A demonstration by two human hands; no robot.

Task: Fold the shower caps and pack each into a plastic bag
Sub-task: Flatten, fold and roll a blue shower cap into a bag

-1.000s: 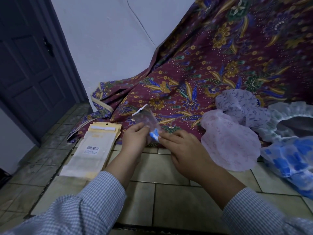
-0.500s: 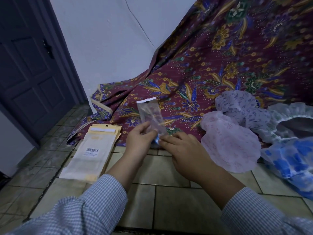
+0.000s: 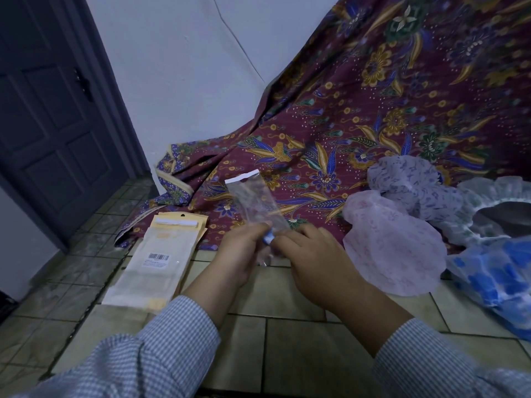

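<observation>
A small clear plastic bag (image 3: 254, 199) with a white strip at its top stands upright between my hands. My left hand (image 3: 240, 251) pinches its lower end. My right hand (image 3: 313, 259) pinches a folded blue shower cap (image 3: 267, 239) at the bag's bottom opening; most of that cap is hidden by my fingers. Loose shower caps lie to the right: a pink one (image 3: 393, 248), a lilac one (image 3: 416, 191), a white frilled one (image 3: 500, 202) and a blue one (image 3: 500, 277).
A stack of flat packets of bags (image 3: 156, 262) with a barcode label lies on the tiled floor (image 3: 301, 349) at the left. A maroon floral cloth (image 3: 388, 104) drapes behind. A dark door (image 3: 48, 110) stands at the far left, beside a white wall (image 3: 186, 67).
The bag has swung from tilted and low to upright, and my hands have closed in together at its lower end with the blue cap between them.
</observation>
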